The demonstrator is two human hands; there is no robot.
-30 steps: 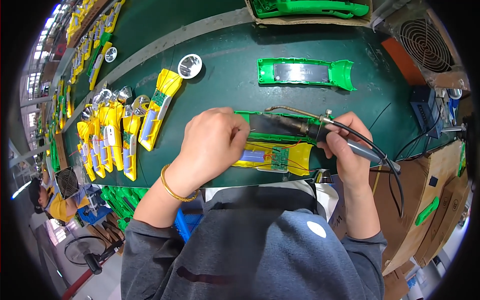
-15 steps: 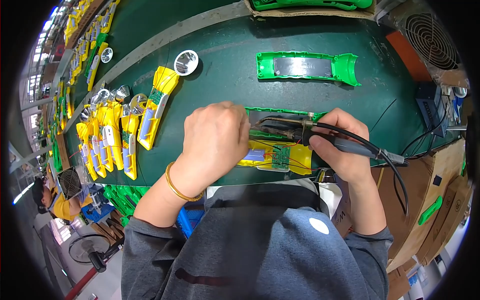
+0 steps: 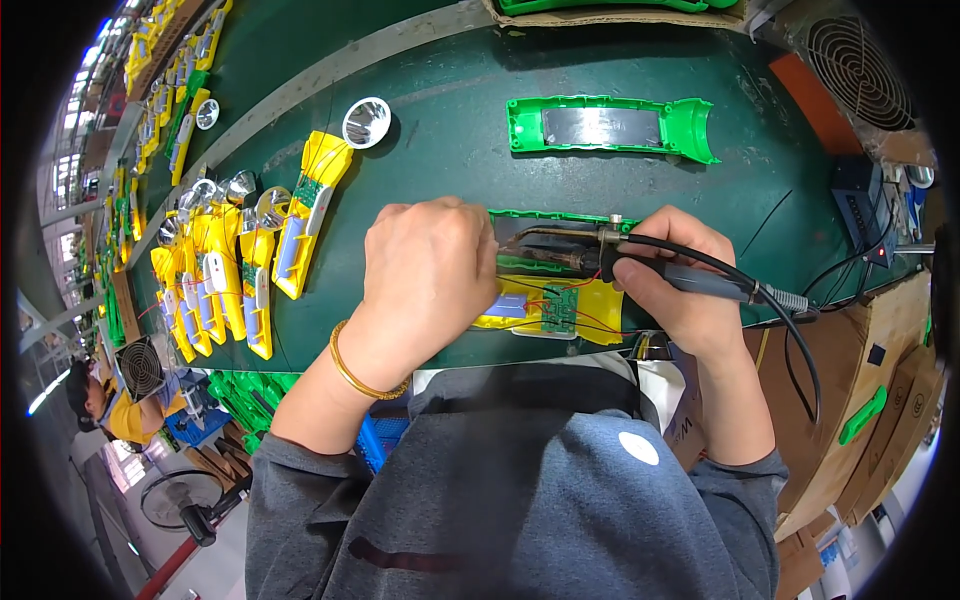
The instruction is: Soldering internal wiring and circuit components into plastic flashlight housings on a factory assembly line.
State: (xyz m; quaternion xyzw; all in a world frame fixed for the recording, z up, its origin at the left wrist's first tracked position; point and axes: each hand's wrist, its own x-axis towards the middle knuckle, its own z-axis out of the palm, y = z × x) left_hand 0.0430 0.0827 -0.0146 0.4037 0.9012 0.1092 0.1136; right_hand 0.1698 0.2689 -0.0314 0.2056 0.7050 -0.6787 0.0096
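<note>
While the right hand [image 3: 672, 282] grips one soldering iron [image 3: 650, 268], the left hand [image 3: 428, 272] presses one yellow shell [image 3: 590, 310].

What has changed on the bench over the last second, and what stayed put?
The left hand slid slightly right over the yellow casing with the small circuit board. The right hand drew the soldering iron in from the right, its tip now lower, over the green shell just above the board. Nothing was picked up or let go. The green shell farther back and the row of yellow casings on the left stayed put.
</note>
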